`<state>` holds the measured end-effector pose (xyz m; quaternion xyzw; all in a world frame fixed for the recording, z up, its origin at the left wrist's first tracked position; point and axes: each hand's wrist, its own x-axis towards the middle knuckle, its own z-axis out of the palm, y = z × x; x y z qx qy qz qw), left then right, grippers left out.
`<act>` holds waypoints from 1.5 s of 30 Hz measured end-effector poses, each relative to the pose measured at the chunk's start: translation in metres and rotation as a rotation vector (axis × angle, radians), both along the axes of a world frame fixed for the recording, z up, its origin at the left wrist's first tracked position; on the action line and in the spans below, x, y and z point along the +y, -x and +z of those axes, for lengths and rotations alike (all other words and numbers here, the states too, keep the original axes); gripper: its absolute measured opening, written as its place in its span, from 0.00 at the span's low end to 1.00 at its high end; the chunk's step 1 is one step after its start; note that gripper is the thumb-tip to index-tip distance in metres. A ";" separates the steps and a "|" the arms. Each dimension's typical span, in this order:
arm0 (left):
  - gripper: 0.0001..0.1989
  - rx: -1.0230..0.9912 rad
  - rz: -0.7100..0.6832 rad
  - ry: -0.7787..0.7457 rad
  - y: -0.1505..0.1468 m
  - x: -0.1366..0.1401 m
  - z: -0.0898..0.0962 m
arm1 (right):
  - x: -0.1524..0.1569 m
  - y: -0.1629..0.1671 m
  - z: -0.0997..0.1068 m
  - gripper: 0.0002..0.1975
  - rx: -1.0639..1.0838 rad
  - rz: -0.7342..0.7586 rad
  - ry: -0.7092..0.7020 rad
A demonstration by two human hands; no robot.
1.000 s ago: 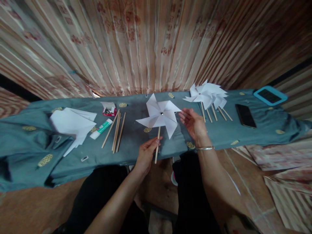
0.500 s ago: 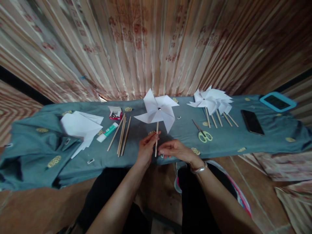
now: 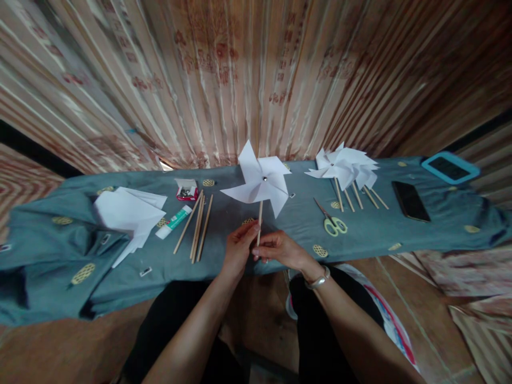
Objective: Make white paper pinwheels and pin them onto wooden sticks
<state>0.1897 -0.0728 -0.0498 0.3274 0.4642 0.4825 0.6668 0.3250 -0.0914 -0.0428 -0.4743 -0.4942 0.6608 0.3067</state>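
A white paper pinwheel point(image 3: 256, 181) with a shiny pin at its centre stands up on a thin wooden stick point(image 3: 260, 218). My left hand point(image 3: 239, 246) is closed round the stick below the blades. Lower down, the fingers of my right hand point(image 3: 280, 248) pinch the stick's bottom end. Left of my hands lie several loose wooden sticks point(image 3: 198, 229), a glue tube point(image 3: 174, 221) and an opened red box of pins point(image 3: 186, 190). Scissors with pale green handles point(image 3: 335, 225) rest to the right.
Several finished pinwheels point(image 3: 346, 164) overlap at the back right. A black phone point(image 3: 410, 201) and a blue-framed tablet point(image 3: 450, 166) lie farther right. Folded white paper sheets point(image 3: 130, 210) are at the left. The table bears a grey-green cloth point(image 3: 368, 232); a patterned curtain point(image 3: 248, 80) hangs behind.
My right hand has moved left and taken hold of the stick's lower end, which it was apart from before. The pinwheel has tilted slightly, its stick leaning a little right.
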 end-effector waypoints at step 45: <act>0.11 0.244 -0.203 -0.099 0.014 -0.004 -0.013 | 0.037 -0.106 0.012 0.17 0.004 -0.965 -0.374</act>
